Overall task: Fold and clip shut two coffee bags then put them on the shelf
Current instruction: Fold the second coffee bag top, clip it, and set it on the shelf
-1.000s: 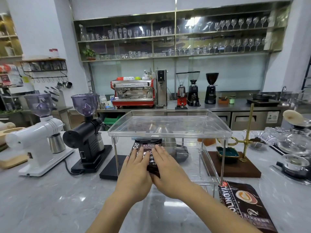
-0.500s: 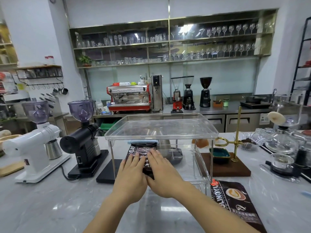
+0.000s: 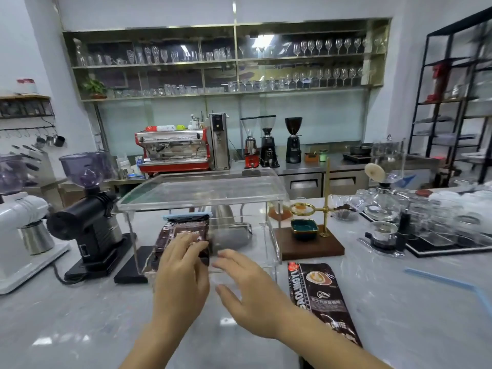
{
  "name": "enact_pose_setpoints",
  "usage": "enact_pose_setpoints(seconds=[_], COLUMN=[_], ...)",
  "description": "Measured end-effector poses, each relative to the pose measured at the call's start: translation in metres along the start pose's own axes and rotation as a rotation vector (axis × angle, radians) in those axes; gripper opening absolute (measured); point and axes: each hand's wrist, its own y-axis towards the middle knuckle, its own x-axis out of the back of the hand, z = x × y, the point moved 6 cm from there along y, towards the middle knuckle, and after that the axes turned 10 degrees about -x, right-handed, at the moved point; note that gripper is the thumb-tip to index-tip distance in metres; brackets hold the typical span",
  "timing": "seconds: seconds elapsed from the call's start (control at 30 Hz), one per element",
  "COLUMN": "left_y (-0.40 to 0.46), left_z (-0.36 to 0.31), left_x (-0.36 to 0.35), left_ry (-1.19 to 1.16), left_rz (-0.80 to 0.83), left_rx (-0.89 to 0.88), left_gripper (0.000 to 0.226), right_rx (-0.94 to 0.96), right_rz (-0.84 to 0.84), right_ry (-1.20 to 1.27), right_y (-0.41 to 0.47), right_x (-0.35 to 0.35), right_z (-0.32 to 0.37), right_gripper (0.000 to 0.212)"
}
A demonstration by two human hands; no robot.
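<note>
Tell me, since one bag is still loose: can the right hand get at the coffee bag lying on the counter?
Probably yes. The right hand is open and empty, and the unclipped coffee bag lies flat on the marble counter just to its right, outside the clear acrylic shelf, with nothing between them.

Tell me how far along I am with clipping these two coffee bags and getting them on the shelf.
About halfway. Done: the first coffee bag has a blue clip across its top and lies inside the clear acrylic shelf. In hand: the left hand rests on that bag, and the right hand is open and empty. Left: the second coffee bag lies unclipped on the counter, with another blue clip to its right.
</note>
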Motion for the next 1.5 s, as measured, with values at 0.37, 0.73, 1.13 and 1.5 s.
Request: enact_pose_setpoints(seconds=[0.37,0.73,1.13,1.5], left_y=[-0.067,-0.084,-0.082,-0.083], left_z=[-0.114,-0.112,-0.102,-0.105], left_x=[-0.081,-0.157,-0.184,-0.192], left_ry=[-0.573,-0.928,-0.93,-0.999], left_rz=[0.044,0.234,0.474,0.562], left_rx=[0.136,0.591,0.641,0.658], left_gripper=[0.018,0.014,0.047,0.035], right_rx=[-0.26,-0.83,-0.859,-0.769], right_rz=[-0.484,-0.355,-0.333,-0.236], right_ry=[0.165,0.493,0.401,0.414], right_y=[-0.134,-0.127,-0.097,-0.094], right_x=[0.099,0.064,0.045,0.047], right_z=[-0.139,-0.251,-0.28,-0.261], right_gripper=[0.021,0.016,0.038,0.009])
